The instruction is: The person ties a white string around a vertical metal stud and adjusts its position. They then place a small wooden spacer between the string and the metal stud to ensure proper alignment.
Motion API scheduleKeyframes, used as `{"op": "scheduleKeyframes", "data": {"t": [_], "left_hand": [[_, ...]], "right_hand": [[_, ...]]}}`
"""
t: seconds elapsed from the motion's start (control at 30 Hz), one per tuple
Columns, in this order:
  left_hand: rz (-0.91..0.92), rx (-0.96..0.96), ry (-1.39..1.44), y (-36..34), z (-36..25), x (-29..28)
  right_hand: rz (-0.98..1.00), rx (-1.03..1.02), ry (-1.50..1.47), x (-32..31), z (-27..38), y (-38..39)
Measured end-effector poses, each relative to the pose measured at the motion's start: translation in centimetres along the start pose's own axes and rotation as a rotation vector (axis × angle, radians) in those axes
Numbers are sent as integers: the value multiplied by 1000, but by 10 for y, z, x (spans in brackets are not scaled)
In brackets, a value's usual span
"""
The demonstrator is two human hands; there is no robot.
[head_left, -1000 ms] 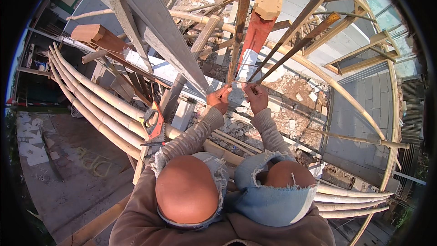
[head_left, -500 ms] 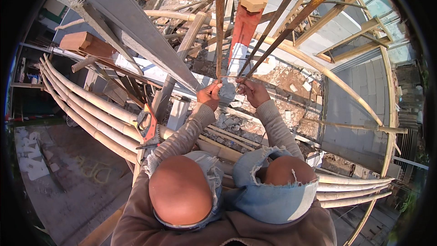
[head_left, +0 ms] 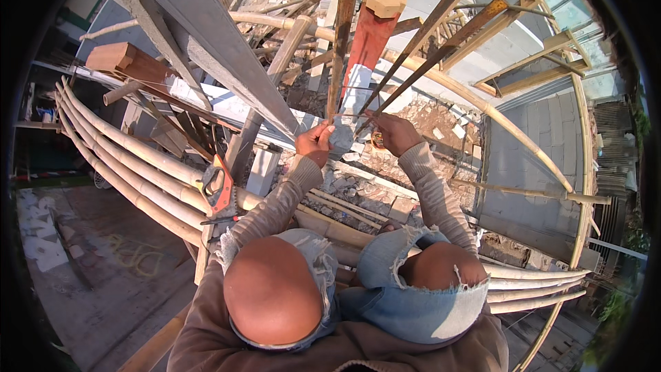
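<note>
Rusty steel bars (head_left: 346, 27) rise from a rough grey concrete stub (head_left: 341, 136) in front of me. A thin steel rod (head_left: 351, 116) runs crosswise between the bars, just above the stub. My left hand (head_left: 315, 143) is closed in a pinch on its left end, beside the left bar. On the other side, my right hand (head_left: 396, 133) is closed around the rod's right end, near the slanting bars. Beneath the right fingers shows a small dark, reddish-yellow thing that I cannot make out. The right fingertips are partly hidden.
Bamboo poles (head_left: 131, 148) curve past my knees on both sides. A red-framed hand saw (head_left: 219, 189) rests on them at left. A grey beam (head_left: 220, 48) slants down from upper left. Behind the bars stands a red and white post (head_left: 372, 41). Rubble (head_left: 441, 127) lies below.
My right hand has shifted right and slightly up, its fingers now turned more downward. The left hand stays by the left bar. The view has tilted slightly.
</note>
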State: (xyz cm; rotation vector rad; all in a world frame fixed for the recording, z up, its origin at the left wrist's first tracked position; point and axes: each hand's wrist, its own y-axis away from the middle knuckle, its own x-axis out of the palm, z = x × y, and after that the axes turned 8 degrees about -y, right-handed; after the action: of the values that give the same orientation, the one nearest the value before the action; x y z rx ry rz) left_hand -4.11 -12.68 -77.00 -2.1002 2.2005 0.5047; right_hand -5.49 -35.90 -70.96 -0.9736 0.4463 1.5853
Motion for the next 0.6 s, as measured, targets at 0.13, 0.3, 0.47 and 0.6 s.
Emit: {"op": "scheduleKeyframes", "data": {"t": [0.13, 0.3, 0.47, 0.6], "left_hand": [[13, -11, 66, 5, -7, -4], [22, -114, 225, 11, -23, -5], [-26, -164, 232, 11, -24, -8], [-115, -199, 294, 14, -32, -3]], "right_hand": [[-87, 214, -234, 6, 18, 8], [-180, 376, -515, 22, 15, 13], [-258, 530, -696, 40, 14, 13], [-284, 678, -854, 43, 30, 14]]}}
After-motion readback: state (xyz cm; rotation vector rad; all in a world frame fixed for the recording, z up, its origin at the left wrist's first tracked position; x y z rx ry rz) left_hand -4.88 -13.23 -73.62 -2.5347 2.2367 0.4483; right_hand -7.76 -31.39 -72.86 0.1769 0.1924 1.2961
